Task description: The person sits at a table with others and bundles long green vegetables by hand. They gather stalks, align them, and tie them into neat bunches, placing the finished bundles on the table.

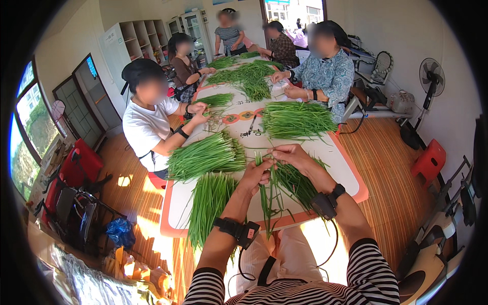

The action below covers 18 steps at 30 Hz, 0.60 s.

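My left hand (257,173) is closed around a small bunch of long green stalks, likely garlic chives (269,202), whose leaves hang down over the near table edge. Beside it, slightly higher, my right hand (289,154) pinches with thumb and fingers near the tops of the stalks; what lies between its fingertips is too small to make out. A loose heap of the same greens (295,181) lies under my right forearm. Left of my left hand are a neat pile (211,202) reaching over the near edge and another pile (206,154) behind it.
The white table (343,164) has an orange rim. Another green pile (297,120) lies at its right, more greens (251,80) farther back. A person in white (148,126) works at the left, a person in a patterned shirt (328,76) at the right. A red stool (429,160) stands right.
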Tool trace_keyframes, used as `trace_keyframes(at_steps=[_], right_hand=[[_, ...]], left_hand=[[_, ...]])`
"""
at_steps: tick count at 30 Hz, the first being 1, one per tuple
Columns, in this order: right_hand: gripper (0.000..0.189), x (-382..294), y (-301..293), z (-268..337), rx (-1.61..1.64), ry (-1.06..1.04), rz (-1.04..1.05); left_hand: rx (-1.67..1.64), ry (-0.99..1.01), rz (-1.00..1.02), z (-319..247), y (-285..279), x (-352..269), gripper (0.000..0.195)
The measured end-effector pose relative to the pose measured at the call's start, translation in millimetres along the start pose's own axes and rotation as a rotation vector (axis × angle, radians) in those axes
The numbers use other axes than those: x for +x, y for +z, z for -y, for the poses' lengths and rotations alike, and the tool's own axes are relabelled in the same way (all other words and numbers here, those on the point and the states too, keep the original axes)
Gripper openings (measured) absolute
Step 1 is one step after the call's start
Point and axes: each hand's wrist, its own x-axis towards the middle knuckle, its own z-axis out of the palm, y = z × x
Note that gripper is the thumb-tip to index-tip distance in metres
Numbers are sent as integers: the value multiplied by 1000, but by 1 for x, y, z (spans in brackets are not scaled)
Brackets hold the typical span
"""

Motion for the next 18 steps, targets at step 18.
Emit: trace_keyframes(at_steps=[18], right_hand=[[13, -14, 22, 10, -907, -409, -341]], left_hand=[[145, 56, -30, 17, -6, 8, 19]])
